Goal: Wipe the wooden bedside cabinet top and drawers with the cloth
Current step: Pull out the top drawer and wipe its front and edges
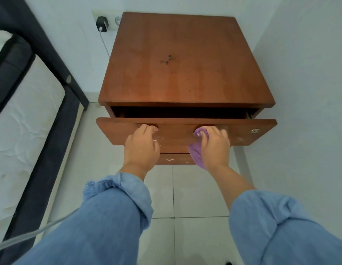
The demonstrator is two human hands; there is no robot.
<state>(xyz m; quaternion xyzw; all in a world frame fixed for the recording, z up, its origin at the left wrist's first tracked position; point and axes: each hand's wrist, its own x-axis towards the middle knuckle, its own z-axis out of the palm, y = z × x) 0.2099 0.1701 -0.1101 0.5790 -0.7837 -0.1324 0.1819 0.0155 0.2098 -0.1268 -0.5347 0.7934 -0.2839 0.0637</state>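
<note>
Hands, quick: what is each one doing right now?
Left hand: fingers curled on the top drawer front, apparently gripping its handle.
Right hand: grips the cloth against the same drawer front.

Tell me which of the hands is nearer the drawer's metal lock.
Right. The right hand, holding the purple cloth, is just left of the lock; the left hand is farther left along the drawer front.

Your cabinet (185, 60) is reddish-brown wood with a few small black marks near the middle of its top. The drawer front (177, 134) matches it, flecked with pale whitish smudges, and carries a silver lock (255, 130). The cloth (198, 150) in your right hand (214, 144) is lilac purple. Your sleeves (118, 213) are light blue denim. The floor (195, 197) is off-white tile; the mattress (23, 131) is white and quilted, framed in black.
</note>
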